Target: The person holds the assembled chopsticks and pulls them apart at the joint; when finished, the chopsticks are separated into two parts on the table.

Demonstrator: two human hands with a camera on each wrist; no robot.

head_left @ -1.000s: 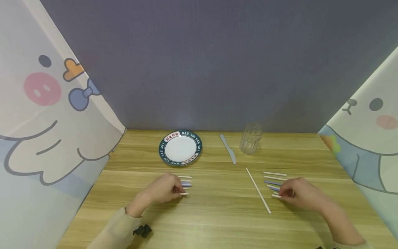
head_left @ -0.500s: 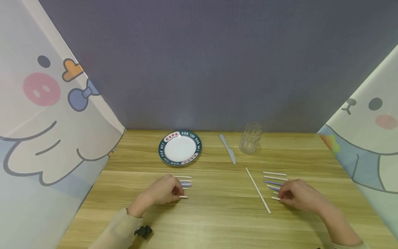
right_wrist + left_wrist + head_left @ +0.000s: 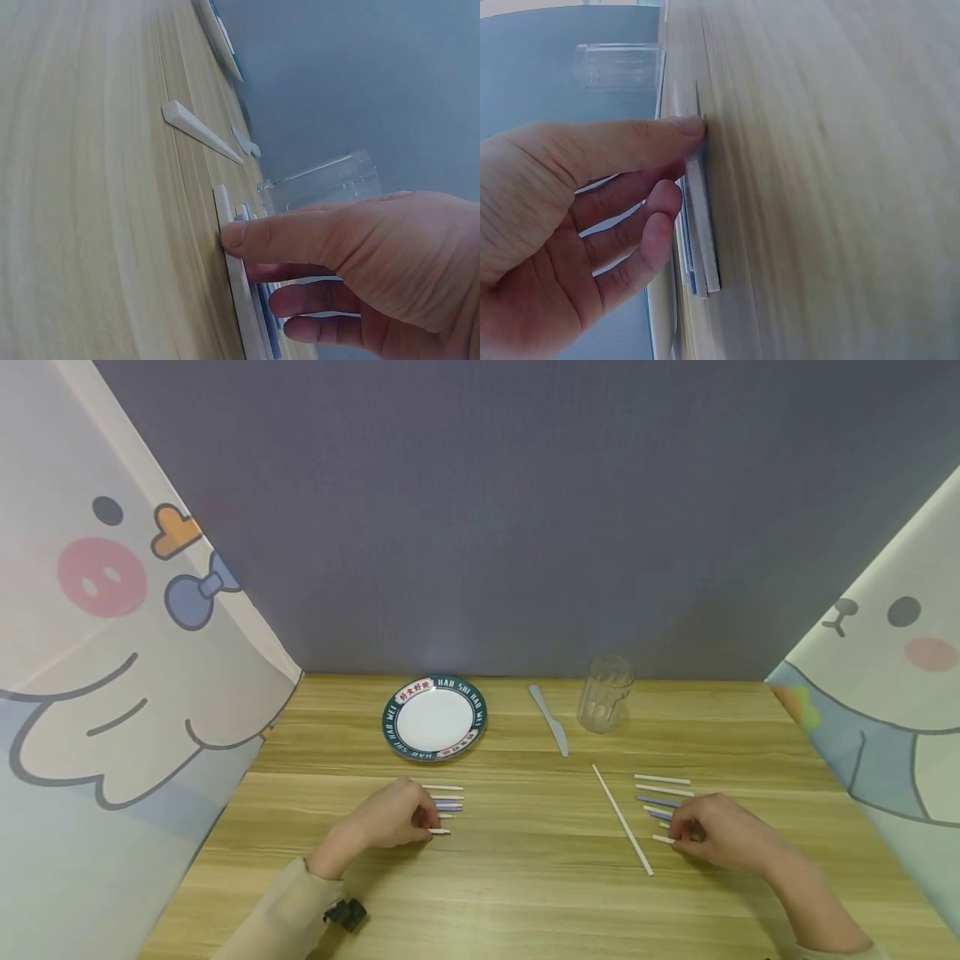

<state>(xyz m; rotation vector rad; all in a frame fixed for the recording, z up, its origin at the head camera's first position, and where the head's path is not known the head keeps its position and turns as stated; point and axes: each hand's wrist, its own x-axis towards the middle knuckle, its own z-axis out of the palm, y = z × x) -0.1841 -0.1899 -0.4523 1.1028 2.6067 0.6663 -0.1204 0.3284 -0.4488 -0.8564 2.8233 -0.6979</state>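
Note:
My left hand (image 3: 393, 817) pinches the near white stick (image 3: 440, 832) of a left-hand group of flat-lying white and blue sticks (image 3: 449, 807). In the left wrist view its thumb and index finger are at the upper part of that square-ended stick (image 3: 703, 240). Over on the right, my right hand (image 3: 723, 835) pinches the nearest white stick (image 3: 662, 839) of a second row of white and blue sticks (image 3: 663, 778). The right wrist view has the thumb on this stick (image 3: 238, 296), the other fingers curled beyond it. Both hands hide parts of their rows.
Between the two rows lies a long tapered white chopstick (image 3: 622, 818), slanting. Farther back are a green-rimmed plate (image 3: 433, 754), a pale knife (image 3: 550, 720) and a clear glass (image 3: 605, 693). A dark grey panel (image 3: 480, 527) closes off the table's back edge.
Both near white sticks have shifted slightly toward the person and left, with the hands moving along a little. The plate, knife, glass and chopstick stay put.

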